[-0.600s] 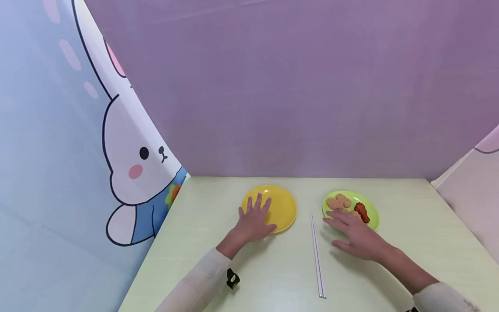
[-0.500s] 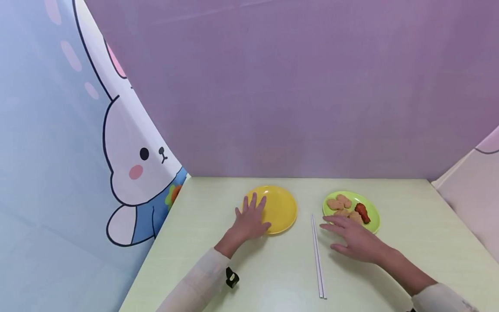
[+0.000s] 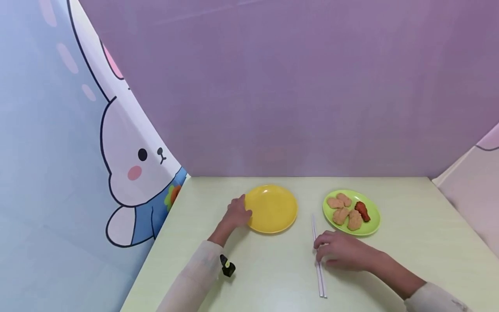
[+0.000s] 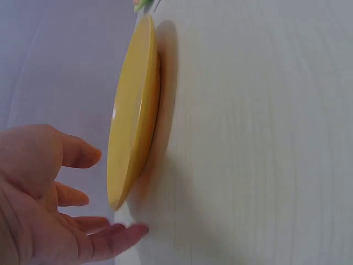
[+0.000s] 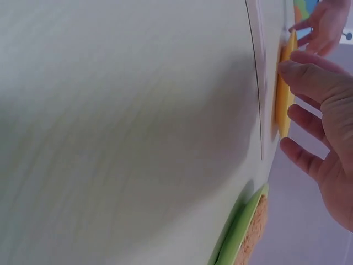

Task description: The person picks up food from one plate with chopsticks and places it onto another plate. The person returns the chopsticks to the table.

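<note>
My left hand (image 3: 237, 212) is at the left rim of the yellow plate (image 3: 273, 208), fingers loosely bent and holding nothing. In the left wrist view, the thumb and fingers are spread beside the near edge of the plate (image 4: 132, 110). Over a pair of pale chopsticks (image 3: 321, 281), my right hand (image 3: 345, 251) hovers with bent fingers. The right wrist view shows those fingers apart, with no chopstick (image 5: 258, 72) between them. Beyond it is a green plate (image 3: 373, 219) bearing several nugget-like pieces (image 3: 340, 216) and a red-brown drumstick-shaped piece (image 3: 362, 211).
The pale table (image 3: 280, 273) ends at a purple backdrop (image 3: 296, 95). A blue cloth with a cartoon rabbit (image 3: 132, 156) hangs along the left side. By the left sleeve (image 3: 195, 273) is a small black object (image 3: 228, 266).
The left hand has drawn back leftward from over the yellow plate to its rim. The right hand has come nearer from the green plate to above the chopsticks, its fingers bending more.
</note>
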Demonstrator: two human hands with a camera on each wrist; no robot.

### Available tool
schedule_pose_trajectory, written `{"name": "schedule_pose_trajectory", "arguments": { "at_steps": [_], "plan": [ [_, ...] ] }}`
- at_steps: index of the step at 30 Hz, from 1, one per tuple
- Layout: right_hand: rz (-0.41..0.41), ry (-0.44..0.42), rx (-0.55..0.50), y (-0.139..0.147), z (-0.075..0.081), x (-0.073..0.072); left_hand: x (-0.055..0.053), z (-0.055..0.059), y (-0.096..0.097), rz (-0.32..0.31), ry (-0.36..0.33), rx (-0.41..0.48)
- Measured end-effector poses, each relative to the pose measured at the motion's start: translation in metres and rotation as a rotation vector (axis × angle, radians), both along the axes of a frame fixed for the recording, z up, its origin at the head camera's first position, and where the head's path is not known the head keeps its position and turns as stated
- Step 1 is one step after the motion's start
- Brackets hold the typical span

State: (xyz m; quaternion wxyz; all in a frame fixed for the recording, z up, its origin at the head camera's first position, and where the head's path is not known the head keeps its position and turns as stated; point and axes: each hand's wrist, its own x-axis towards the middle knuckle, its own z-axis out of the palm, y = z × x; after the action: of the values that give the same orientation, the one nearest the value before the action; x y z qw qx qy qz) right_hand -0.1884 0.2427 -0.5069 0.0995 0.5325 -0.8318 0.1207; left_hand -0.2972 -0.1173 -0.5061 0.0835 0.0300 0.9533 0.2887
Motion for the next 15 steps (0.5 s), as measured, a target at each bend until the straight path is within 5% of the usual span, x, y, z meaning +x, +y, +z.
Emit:
{"name": "schedule_pose_trajectory", "arguments": {
  "at_steps": [8, 15],
  "plan": [
    [0.073, -0.106, 0.083, -0.009, 0.001, 0.007, -0.009, -0.002, -0.008, 0.058, -0.113, 0.043],
    [0.084, -0.162, 0.108, -0.012, -0.002, 0.008, -0.017, -0.006, -0.013, 0.115, -0.138, 0.141]
  ]
}}
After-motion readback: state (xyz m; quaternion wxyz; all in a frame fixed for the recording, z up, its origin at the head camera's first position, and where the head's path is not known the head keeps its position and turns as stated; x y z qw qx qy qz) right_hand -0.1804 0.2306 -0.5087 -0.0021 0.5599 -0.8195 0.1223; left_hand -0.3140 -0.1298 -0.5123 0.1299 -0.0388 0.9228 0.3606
